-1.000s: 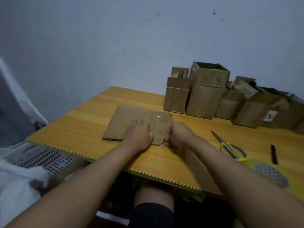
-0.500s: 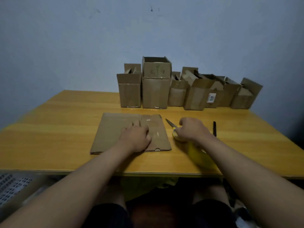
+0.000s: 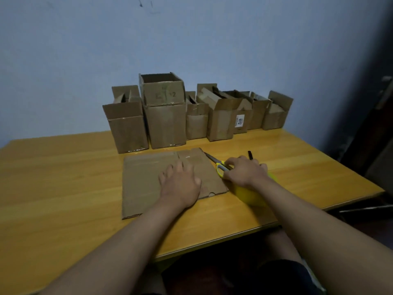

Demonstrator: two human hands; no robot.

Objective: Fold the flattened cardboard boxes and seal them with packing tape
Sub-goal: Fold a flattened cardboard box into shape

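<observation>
A flattened cardboard box (image 3: 144,182) lies on the wooden table (image 3: 63,188) in front of me, with shiny tape on its right part. My left hand (image 3: 180,184) presses flat on its middle, fingers apart. Just past the box's right edge, my right hand (image 3: 244,173) curls over the yellow handles of a pair of scissors (image 3: 214,161), thumb and index finger on either side of a handle. The blades point away to the upper left. A round yellow object (image 3: 253,194) lies under my right wrist, mostly hidden.
Several folded cardboard boxes (image 3: 165,124) stand in a row against the blue wall at the back, tops open. A black pen (image 3: 250,155) lies just beyond my right hand. The table's front edge runs close to my knees; its right corner is near.
My right hand left the cardboard and moved right onto the scissors' handles. My left hand spread flat on the box. The view swung right, off the basket at the left.
</observation>
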